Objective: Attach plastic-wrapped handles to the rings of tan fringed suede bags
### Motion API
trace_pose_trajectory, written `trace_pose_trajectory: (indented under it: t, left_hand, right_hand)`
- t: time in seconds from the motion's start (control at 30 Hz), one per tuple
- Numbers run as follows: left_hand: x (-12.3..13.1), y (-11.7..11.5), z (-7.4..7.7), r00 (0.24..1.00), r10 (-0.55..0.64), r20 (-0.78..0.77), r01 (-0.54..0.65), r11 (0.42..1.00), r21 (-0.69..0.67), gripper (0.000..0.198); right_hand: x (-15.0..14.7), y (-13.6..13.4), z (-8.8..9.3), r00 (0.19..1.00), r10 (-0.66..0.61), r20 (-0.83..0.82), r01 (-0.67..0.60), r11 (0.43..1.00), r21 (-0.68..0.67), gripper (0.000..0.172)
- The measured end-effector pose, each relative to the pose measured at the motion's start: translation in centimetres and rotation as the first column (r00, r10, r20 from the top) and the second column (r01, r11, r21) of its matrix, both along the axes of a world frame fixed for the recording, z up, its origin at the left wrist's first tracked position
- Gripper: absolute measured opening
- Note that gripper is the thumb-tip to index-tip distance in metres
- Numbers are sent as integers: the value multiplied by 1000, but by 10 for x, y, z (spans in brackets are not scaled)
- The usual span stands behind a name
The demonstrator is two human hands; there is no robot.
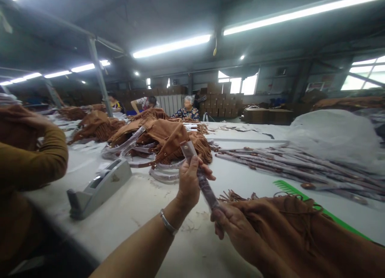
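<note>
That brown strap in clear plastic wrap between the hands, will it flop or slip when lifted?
Probably semi-stiff: the brown strap in clear plastic wrap stands nearly straight between left hand and right hand. Likely slippery, given its glossy wrap. Seems light, being thin and narrow.

Tan fringed bag [300, 230], green comb [303, 197]

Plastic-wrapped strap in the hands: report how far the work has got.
Seemingly done: a heap of brown suede fringed bags mid-table, with clear-wrapped handles among them. In hand: the left hand and right hand grip one plastic-wrapped brown strap, beside a brown fringed bag in front. Likely left: a row of loose wrapped straps lying on the right.
</note>
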State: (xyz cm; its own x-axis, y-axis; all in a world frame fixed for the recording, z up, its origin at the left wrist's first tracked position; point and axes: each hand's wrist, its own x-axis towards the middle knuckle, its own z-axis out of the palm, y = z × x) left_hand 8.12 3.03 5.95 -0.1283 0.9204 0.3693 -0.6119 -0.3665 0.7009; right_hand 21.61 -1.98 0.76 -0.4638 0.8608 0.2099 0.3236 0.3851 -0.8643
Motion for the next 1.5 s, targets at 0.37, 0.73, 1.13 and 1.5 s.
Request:
trace_pose_trajectory:
  t: [0.37,0.73,1.13,1.5]
  left_hand:
    - [-8,2,-39,690,519,-505,-354,850,389,33]
    - [-50,14,-48,-99,955,-280,5,282,959,16]
    - [-56,20,-56,-247,765,-595,28,619,785,27]
    - [-28,-28,-20,1,177,-984,377,911,164,31]
  right_hand:
    - [22,16,11,906,-283,-315,268,959,-90,37]
    - [17,-3,27,791,-171,-587,29,969,-244,64]
    - [23,3,24,847,-429,-313,417,902,-110,31]
    - [22,1,15,974,-218,-53,225,951,211,20]
